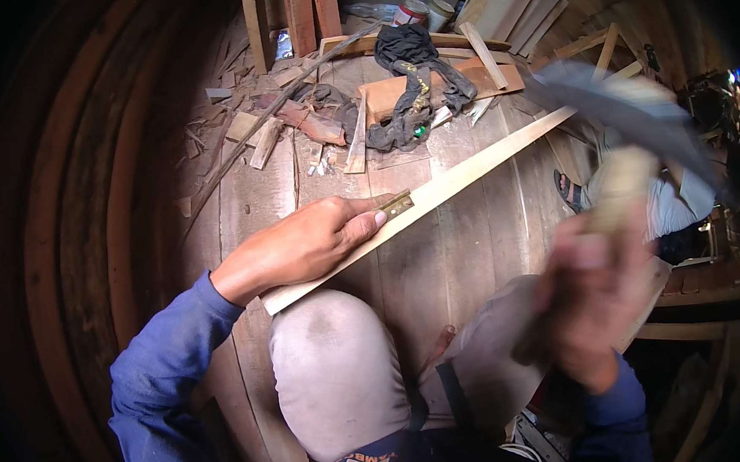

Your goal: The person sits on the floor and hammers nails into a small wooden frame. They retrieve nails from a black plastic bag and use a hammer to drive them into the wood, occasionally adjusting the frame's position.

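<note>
Left hand pinches brass hinge against pale wooden strip; hinge pokes out just past thumb and index fingertips, rest hidden under them. Right hand clenched on wooden handle of dark-bladed tool, motion-blurred, exact type unclear. Blade covers strip's far end; near end sits by left knee. Floorboards show both sides of strip. Limits: dark cloth and scrap wood beyond, sandaled foot right.
</note>
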### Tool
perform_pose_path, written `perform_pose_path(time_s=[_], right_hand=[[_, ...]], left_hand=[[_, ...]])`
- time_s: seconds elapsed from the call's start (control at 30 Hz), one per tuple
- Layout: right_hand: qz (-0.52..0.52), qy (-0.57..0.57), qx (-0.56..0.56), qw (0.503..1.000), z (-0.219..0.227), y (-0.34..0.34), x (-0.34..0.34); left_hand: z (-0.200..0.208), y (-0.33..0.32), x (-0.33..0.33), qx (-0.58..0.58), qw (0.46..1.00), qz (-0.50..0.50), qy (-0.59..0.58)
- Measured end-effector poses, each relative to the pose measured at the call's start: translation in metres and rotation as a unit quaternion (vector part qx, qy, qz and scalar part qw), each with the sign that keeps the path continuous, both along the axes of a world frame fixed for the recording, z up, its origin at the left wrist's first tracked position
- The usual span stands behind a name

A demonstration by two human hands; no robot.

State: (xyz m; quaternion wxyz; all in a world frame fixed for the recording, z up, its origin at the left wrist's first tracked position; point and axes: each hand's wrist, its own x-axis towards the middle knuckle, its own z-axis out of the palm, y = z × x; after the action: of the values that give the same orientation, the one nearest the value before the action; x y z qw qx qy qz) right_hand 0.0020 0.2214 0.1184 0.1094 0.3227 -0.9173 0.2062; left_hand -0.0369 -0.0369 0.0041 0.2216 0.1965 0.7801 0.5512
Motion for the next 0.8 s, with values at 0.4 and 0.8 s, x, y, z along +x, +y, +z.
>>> perform_pose_path(time_s=[0.4,0.8], right_hand=[[-0.055,-0.180,-0.045,0.981,0.001,-0.013,0.006],[-0.049,-0.150,0.029,0.987,-0.004,-0.011,0.011]], left_hand=[[0.003,0.000,0.000,-0.012,1.000,-0.007,-0.014],[0.003,-0.001,-0.001,-0.006,1.000,-0.002,-0.025]])
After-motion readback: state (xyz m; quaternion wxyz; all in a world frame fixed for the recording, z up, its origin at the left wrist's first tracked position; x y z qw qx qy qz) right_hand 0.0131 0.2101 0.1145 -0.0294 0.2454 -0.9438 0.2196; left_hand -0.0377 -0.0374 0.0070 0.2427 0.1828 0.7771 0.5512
